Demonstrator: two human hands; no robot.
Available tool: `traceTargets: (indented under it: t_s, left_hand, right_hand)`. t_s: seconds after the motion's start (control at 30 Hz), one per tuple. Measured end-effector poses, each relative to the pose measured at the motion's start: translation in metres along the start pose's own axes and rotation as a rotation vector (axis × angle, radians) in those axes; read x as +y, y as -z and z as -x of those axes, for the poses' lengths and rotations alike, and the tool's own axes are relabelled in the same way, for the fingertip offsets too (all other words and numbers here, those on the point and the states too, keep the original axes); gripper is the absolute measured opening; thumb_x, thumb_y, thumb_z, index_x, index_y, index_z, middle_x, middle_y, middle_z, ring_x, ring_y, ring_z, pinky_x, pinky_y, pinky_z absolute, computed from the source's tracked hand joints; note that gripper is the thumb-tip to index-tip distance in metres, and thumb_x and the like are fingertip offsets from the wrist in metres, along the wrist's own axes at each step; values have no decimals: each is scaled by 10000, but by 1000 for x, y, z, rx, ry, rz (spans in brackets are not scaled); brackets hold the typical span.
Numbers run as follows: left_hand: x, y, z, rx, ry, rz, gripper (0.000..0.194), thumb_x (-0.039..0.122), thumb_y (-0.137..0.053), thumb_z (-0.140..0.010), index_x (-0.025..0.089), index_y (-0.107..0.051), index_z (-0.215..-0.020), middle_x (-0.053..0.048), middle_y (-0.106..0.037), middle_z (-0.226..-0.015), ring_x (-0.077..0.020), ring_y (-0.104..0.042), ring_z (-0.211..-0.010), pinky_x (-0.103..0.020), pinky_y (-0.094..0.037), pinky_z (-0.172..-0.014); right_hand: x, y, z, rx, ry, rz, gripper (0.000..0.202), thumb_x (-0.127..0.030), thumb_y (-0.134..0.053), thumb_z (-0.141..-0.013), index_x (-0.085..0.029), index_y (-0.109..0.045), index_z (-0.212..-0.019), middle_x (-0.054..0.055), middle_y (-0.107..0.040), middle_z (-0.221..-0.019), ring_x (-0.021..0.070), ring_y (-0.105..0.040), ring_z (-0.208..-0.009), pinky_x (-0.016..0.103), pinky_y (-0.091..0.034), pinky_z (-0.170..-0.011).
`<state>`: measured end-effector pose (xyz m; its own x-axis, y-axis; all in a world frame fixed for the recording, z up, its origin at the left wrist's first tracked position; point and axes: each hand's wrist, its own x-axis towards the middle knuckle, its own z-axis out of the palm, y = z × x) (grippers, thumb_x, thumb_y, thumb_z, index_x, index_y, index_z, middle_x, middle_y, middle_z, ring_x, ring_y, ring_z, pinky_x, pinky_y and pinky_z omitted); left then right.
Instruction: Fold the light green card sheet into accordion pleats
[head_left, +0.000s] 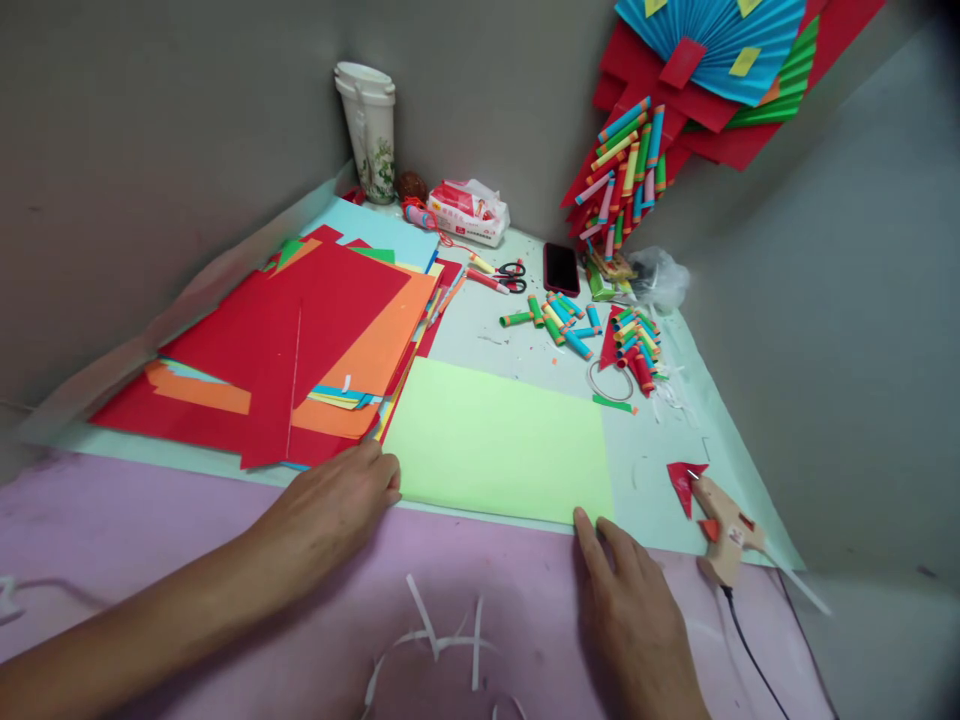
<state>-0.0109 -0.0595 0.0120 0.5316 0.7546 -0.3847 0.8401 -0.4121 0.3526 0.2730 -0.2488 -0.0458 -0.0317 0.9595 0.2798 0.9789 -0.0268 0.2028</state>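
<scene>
A light green paper sheet (499, 440) lies flat near the table's front edge. My left hand (341, 495) is at its lower left corner, fingers curled and pressed together against the sheet's edge. At the lower right corner, my right hand (634, 600) rests with its fingers apart, the index fingertip touching the sheet's front edge. Left of the sheet is a pile of coloured papers, with a large red sheet (315, 310) on top and orange ones beneath.
A glue gun (724, 530) lies at the right. Behind the sheet are small paper rolls (562, 320), a phone (562, 270), scissors (512, 277), a tissue pack (469, 212) and a white cup (369, 135). White strips (476, 640) lie in front.
</scene>
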Motion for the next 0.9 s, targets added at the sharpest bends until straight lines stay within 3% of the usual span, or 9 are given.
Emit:
traceTargets:
  t_s: [0.23, 0.4, 0.57, 0.9]
  left_hand:
    - [0, 5, 0, -64, 36, 5, 190, 257, -356, -867, 218, -509, -761, -35, -575, -810, -184, -517, -662, -323, -256, -611]
    - [-3, 5, -6, -89, 59, 2, 197, 266, -377, -865, 222, -539, -762, -40, -609, -833, -192, -554, -699, -315, -268, -610]
    - [6, 12, -9, -140, 121, -44, 178, 224, -409, -840, 216, -567, -758, -44, -632, -845, -187, -565, -694, -304, -274, -591]
    - [13, 20, -3, -75, 88, -49, 178, 170, -442, -822, 206, -558, -692, -43, -631, -753, -173, -551, -591, -298, -240, -545]
  right_hand:
    - [2, 1, -1, 1, 13, -14, 597, 34, -398, -841, -107, -419, -1420, 186, -614, -1153, 302, -584, -999, 425, -569, -786]
    - [1, -1, 1, -5, -16, -35, 537, -14, -391, -901, -113, -419, -1428, 206, -602, -1212, 325, -573, -1067, 457, -559, -823]
    - [-1, -7, 4, 37, -20, -88, 523, -80, -355, -963, -110, -348, -1485, 219, -588, -1288, 326, -557, -1143, 467, -544, -880]
    - [2, -7, 4, 63, 22, -52, 509, -107, -345, -985, -86, -349, -1493, 220, -623, -1252, 325, -574, -1104, 466, -523, -866]
